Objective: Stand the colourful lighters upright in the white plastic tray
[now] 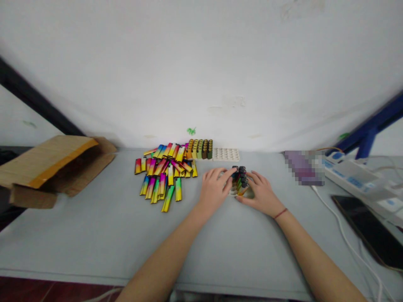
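Note:
A small white holed tray [232, 192] lies in front of me, partly covered by my hands. Slim black-topped pieces with coloured sides [243, 178], lighter-like in shape, stand in a row in it. My left hand [214, 186] reaches in from the left, its thumb and forefinger closed on another black-topped piece [235, 168] at the far end of the tray. From the right, my right hand [260, 193] curves around the tray's side and steadies it, thumb at the near edge and fingers beside the row.
Shiny multicoloured flat cases [162, 172] lie heaped on the grey table [126, 247]. Behind them stand rows of gold-topped pieces [200, 149] beside a second white holed tray [226, 154]. A cardboard box [63, 163] is left; a phone [368, 226], power strip [352, 178] and white cable [338, 220] are right.

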Demonstrator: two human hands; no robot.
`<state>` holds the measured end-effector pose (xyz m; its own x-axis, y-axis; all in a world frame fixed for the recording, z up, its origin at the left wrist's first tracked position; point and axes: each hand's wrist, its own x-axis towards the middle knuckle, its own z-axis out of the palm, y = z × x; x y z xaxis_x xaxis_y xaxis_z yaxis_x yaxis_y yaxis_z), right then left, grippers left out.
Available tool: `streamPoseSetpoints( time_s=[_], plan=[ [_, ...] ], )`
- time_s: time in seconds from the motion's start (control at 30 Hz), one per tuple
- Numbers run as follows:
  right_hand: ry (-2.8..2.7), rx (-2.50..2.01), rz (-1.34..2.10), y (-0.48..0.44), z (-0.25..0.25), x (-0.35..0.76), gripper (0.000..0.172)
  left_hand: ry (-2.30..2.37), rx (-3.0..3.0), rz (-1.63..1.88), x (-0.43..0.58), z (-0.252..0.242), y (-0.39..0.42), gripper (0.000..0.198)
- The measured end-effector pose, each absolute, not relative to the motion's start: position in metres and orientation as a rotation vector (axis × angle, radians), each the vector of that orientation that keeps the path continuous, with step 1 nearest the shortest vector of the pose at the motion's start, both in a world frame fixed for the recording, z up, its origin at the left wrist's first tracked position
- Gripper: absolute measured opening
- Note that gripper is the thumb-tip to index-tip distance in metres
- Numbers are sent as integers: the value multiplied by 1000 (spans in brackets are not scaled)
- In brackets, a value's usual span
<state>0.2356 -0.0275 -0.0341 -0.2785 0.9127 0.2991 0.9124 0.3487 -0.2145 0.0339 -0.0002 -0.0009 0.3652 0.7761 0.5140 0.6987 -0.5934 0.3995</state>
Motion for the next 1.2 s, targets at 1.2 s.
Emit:
streamPoseSetpoints(
  time_s=[1.2],
  plan=[
    [-2254,-1593,71,-29,-31,237,71,2231,1964,-124,-76,59,16,35]
  ],
)
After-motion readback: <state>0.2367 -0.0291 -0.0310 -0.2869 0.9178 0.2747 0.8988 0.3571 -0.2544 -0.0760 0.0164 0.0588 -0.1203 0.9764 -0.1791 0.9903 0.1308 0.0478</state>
